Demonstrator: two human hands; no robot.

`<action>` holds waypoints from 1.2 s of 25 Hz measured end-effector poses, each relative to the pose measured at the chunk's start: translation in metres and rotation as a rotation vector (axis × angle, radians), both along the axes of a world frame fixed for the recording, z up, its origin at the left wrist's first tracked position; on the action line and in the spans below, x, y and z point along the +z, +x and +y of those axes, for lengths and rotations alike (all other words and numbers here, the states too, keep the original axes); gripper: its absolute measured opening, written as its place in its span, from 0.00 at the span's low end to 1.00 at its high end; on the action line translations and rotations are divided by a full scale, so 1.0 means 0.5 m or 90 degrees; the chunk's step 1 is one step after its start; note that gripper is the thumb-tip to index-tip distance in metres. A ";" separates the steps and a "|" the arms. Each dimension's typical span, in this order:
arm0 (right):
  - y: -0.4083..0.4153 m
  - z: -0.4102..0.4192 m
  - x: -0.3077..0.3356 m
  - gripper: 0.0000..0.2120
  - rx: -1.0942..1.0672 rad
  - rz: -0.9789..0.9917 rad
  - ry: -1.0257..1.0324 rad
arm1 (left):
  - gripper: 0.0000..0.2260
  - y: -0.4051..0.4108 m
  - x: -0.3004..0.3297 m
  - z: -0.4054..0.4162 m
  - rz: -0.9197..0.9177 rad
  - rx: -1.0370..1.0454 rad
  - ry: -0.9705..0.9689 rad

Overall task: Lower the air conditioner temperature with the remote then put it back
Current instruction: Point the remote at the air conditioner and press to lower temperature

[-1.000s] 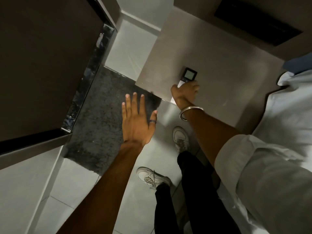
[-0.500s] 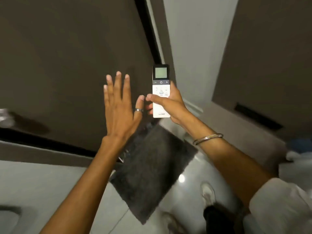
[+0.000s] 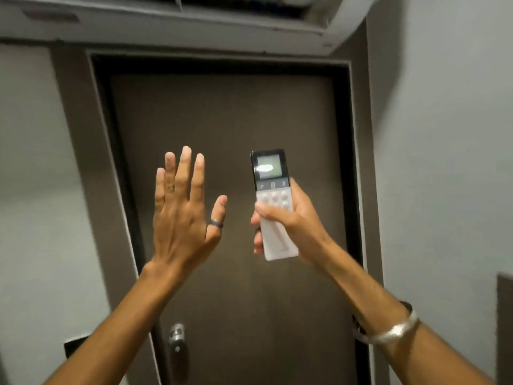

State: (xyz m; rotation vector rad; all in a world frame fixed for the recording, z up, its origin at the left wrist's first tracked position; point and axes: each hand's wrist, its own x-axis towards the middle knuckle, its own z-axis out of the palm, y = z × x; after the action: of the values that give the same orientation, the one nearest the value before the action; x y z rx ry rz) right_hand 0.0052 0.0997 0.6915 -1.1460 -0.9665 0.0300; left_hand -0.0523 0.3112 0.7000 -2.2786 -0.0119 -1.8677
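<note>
The white remote (image 3: pixel 273 201) has a dark top with a small lit screen and rows of pale buttons. My right hand (image 3: pixel 288 226) grips its lower half and holds it upright, screen toward me, with the thumb lying across the buttons. My left hand (image 3: pixel 183 215) is raised beside it, palm away, fingers spread, holding nothing; a dark ring sits on its thumb. The white air conditioner (image 3: pixel 194 20) is mounted above the door, along the top of the view.
A dark brown door (image 3: pixel 222 120) in a dark frame fills the middle, with a metal handle (image 3: pixel 176 343) low on its left side. Pale walls stand on both sides. A dark panel edge (image 3: pixel 503 315) shows at the right.
The right hand took the remote off the low surface and raised it. The view swung up from the floor to the door and air conditioner. The left hand stayed open beside it.
</note>
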 end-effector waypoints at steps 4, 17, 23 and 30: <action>-0.032 0.028 0.052 0.19 0.063 -0.016 0.005 | 0.34 -0.033 0.044 0.034 -0.044 0.027 0.009; -0.032 0.018 0.073 0.07 0.025 -0.008 0.043 | 0.35 -0.034 0.073 0.008 -0.069 0.054 0.031; -0.023 0.010 0.081 0.10 0.003 -0.008 0.050 | 0.36 -0.027 0.074 -0.003 -0.066 0.064 0.029; -0.022 0.007 0.084 0.09 0.000 0.003 0.074 | 0.36 -0.025 0.078 -0.010 -0.071 0.061 0.027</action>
State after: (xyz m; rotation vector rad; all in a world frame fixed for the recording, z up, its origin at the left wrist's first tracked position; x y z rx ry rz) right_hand -0.0056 0.1030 0.7337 -1.0383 -0.9517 -0.0238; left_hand -0.0646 0.3061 0.7390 -2.1047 -0.0953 -1.9240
